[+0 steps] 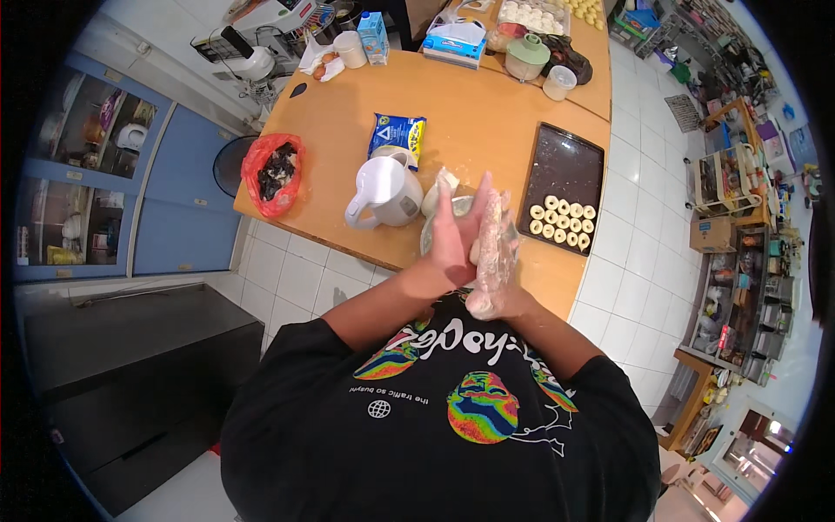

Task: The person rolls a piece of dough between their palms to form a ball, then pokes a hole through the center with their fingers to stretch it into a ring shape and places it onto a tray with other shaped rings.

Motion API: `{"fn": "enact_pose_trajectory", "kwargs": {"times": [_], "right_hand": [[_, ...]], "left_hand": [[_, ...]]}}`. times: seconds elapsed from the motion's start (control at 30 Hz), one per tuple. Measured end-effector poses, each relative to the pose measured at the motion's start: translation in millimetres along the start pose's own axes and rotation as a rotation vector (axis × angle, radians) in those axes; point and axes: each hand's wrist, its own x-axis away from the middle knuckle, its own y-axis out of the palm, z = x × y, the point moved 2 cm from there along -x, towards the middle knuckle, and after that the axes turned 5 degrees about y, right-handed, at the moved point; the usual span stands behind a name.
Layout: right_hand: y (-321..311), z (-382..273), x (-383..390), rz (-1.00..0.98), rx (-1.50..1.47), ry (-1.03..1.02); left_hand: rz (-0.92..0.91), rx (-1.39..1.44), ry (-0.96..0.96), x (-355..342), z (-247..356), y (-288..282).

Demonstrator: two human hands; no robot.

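Observation:
My left hand (450, 233) and my right hand (496, 248) face each other palm to palm over the near table edge, fingers stretched away from me. Pale dough (478, 303) shows at the heel of my right hand and seems pressed between the palms; most of it is hidden. The right hand is coated whitish. Partly covered by my hands is a clear bowl (426, 237). Just left stands a white jug (387, 193) with a handle, a blue and yellow packet (397, 135) behind it. To the right, a dark baking tray (565, 161) carries rows of small dough rings (561, 219).
A red plastic bag (253, 178) sits at the table's left edge. Along the back are a blue carton (373, 39), a tissue pack (454, 48), a green-lidded container (527, 57) and a clear tub (559, 83). Blue cabinets (187, 191) stand left, shelving (739, 296) right.

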Motion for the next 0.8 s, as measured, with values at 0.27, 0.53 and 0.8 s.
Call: {"fn": "enact_pose_trajectory", "kwargs": {"times": [0.27,0.53,0.8], "right_hand": [[-6,13,-10,-0.112,0.072,0.352],[-16,19,-25,-0.087,-0.019,0.22],[-8,-25,-23,-0.188,0.026,0.087]], "left_hand": [[0.209,-0.687,0.045,3,-11,9],[0.15,-0.419,0.013,-2,15,28],[0.394,-0.345,0.073,-9,17,12]]}}
